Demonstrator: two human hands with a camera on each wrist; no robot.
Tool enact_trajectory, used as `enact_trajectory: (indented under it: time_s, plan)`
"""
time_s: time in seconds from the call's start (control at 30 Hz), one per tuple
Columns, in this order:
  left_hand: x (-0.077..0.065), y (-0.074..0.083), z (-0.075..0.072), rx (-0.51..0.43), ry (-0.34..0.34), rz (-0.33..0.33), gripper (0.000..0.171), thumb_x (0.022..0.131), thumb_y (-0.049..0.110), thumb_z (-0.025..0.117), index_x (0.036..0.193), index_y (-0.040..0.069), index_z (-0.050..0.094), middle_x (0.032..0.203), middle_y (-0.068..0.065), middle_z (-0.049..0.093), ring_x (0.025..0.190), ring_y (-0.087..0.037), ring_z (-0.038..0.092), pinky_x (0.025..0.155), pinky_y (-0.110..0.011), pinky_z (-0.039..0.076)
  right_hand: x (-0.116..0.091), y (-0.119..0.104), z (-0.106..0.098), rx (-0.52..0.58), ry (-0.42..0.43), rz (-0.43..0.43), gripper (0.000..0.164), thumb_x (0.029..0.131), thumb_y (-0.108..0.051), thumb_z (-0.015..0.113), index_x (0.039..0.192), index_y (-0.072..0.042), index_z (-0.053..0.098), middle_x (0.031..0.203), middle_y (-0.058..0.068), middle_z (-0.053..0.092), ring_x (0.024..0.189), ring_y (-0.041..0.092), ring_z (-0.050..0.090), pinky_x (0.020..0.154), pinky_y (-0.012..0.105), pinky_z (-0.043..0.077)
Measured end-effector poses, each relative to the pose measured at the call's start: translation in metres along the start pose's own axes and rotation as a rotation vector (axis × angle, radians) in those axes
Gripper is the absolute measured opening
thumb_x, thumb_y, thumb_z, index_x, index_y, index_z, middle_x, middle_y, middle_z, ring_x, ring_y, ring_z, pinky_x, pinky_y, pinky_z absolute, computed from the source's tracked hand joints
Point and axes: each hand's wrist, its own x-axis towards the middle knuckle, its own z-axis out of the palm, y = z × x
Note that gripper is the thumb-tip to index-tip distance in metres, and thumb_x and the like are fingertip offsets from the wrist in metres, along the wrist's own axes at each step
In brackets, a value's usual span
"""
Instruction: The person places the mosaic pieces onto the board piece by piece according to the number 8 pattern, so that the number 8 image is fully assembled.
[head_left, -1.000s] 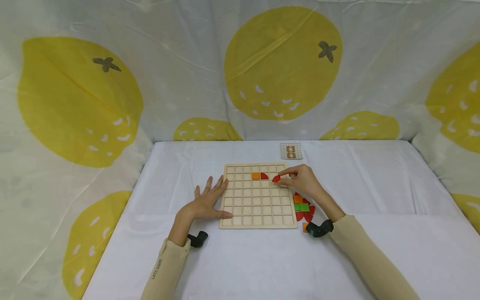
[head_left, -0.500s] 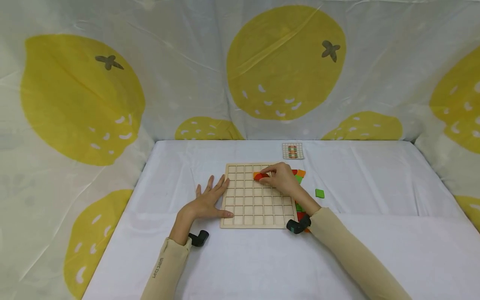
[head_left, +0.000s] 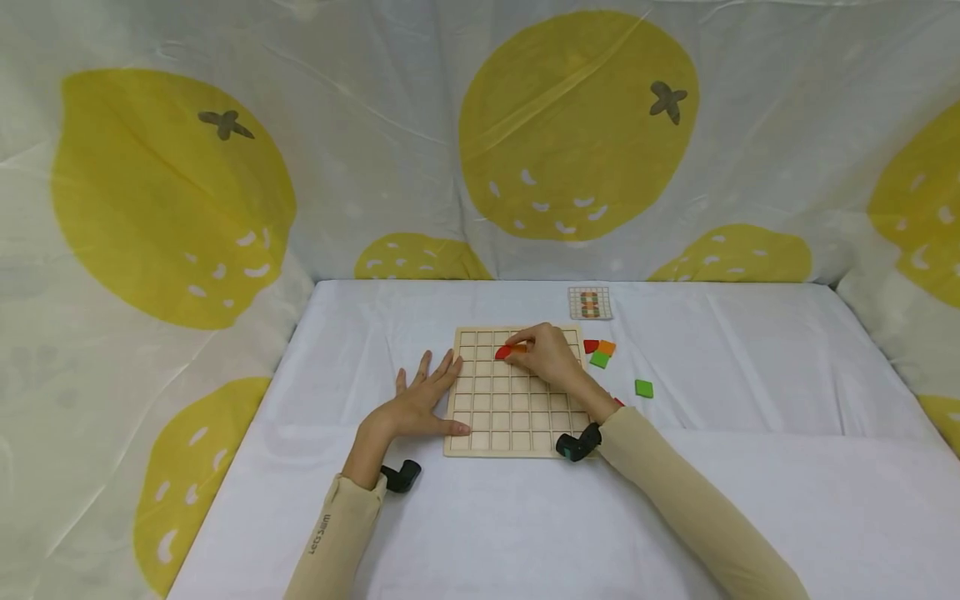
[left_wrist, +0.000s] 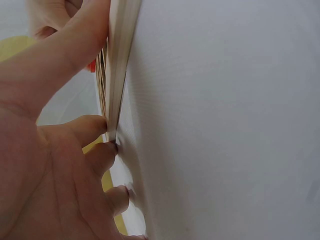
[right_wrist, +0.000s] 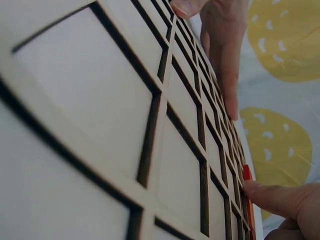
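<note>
The wooden grid board lies flat on the white cloth. My left hand has its fingers spread, with fingertips and thumb resting on the board's left edge. With thumb and index finger, my right hand pinches a red quarter-circle tile at a cell in the upper part of the board. Just right of that tile, an orange tile shows partly under the fingers. In the right wrist view a fingertip touches the red tile. Whatever lies beneath the right palm is hidden.
A small pattern card lies behind the board. Right of the board are a red tile, an orange tile and a green tile. Another green tile lies farther right. My right forearm covers other tiles.
My right hand has carried the red quarter-circle tile leftward across the board, past the red tile there, to the left side of the orange tile. My left hand stays on the board's edge.
</note>
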Motion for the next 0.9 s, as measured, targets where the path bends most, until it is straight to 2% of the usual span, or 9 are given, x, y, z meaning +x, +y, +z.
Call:
enact_trajectory:
  time_s: [0.43,0.9]
  plan:
    - [0.0004,0.0007,0.0000,-0.005,0.000,-0.004,0.115,0.085,0.050,0.082,0.168,0.013,0.010,0.176,-0.008,-0.002,0.160,-0.043,-0.015,0.118,-0.079,-0.009,0.0001,0.0020,0.0005,-0.015,-0.019,0.008,0.028,0.090,-0.023,0.082,0.113,-0.007,0.080,0.064,0.001,0.054,0.053,0.011,0.041,0.050,0.021,0.031]
    - [0.0007,-0.0006,0.0002,-0.013,-0.001,0.003,0.116,0.085,0.050,0.082,0.168,0.013,0.010,0.176,-0.009,-0.002,0.160,-0.043,-0.016,0.118,-0.080,-0.009,0.0008,-0.0019,0.0012,-0.050,-0.012,-0.001,0.025,0.092,-0.020,0.080,0.113,-0.008,0.081,0.060,0.001,0.053,0.052,0.011,0.039,0.051,0.022,0.030]
